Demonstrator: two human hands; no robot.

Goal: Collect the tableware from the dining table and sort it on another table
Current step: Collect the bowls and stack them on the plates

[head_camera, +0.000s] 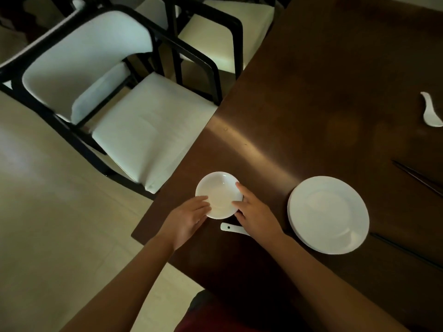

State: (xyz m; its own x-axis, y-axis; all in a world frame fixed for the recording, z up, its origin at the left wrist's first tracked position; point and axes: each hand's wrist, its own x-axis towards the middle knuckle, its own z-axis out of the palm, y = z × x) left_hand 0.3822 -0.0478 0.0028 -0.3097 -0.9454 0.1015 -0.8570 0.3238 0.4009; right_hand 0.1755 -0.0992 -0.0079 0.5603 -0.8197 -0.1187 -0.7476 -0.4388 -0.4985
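A small white saucer (220, 191) sits near the corner of the dark wooden table (311, 92). My left hand (189, 218) grips its left near rim, and my right hand (255, 212) grips its right rim, fingers over the edge. Under my right wrist lies a white ceramic spoon (231, 228), its bowl hidden. A stack of large white plates (328, 214) rests to the right. Another white spoon (431, 111) lies at the far right edge.
Dark chopsticks (417, 177) lie right of the plates, and another dark stick (405, 250) lies nearer. Two black-framed chairs with cream cushions (143, 125) stand along the table's left side. Pale floor (48, 224) spreads to the left.
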